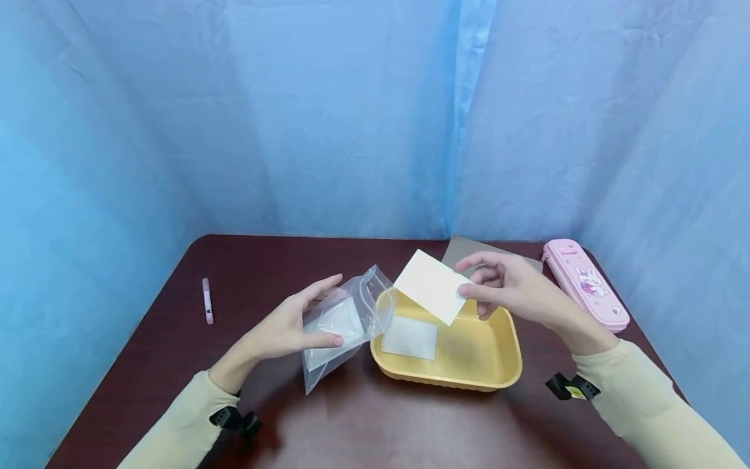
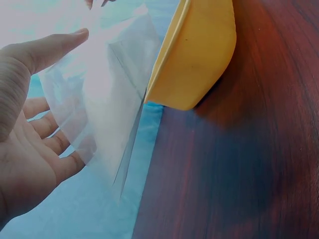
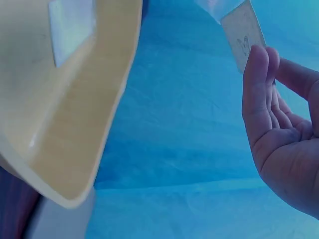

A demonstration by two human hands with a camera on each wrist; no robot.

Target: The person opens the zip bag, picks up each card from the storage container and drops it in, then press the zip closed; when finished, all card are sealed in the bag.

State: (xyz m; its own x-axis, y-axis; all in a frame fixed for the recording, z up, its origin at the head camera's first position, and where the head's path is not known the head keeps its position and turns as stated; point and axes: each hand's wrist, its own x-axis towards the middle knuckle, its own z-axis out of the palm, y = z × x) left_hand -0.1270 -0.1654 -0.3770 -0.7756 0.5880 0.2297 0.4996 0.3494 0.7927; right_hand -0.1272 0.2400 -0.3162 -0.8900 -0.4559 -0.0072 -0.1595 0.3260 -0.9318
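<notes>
My left hand grips a clear plastic zip bag between thumb and fingers, tilted with its mouth toward the right. Inside the bag lie white cards or papers. Between thumb and fingertips, my right hand pinches a white card above a yellow plastic tray. In the right wrist view, faint drawn lines show on the side of the pinched card that faces that camera. Another white card lies flat in the tray's left part.
A pink pencil case with a rabbit picture lies at the table's right edge. Partly behind the right hand is a flat grey item. A pink and white pen rests at the left. Blue curtains hang around the dark table.
</notes>
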